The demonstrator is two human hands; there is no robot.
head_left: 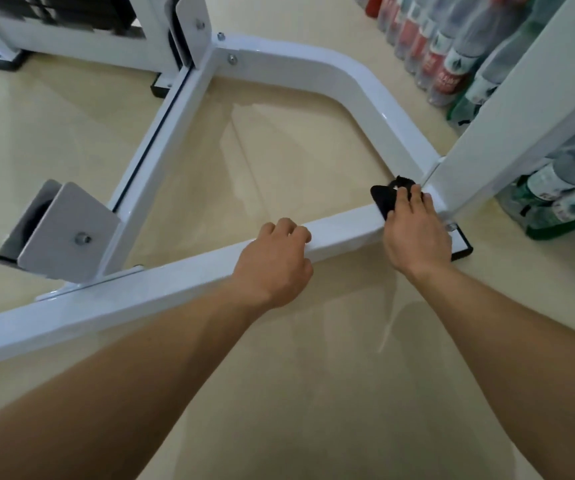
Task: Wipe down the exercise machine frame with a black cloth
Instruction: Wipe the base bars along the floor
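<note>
Black cloth (388,199) lies bunched under your right hand (415,233) at the corner where the white base bar (140,289) meets the upright post (507,109). That hand's fingers are nearly straight and press the cloth down, while your left hand (275,261) curls over the same bar, gripping it. Keep the pressure flat and work into the joint and down the bar's sides; the floor (313,375) gives room toward you, but the post and the bottles (445,60) beyond crowd your right.
</note>
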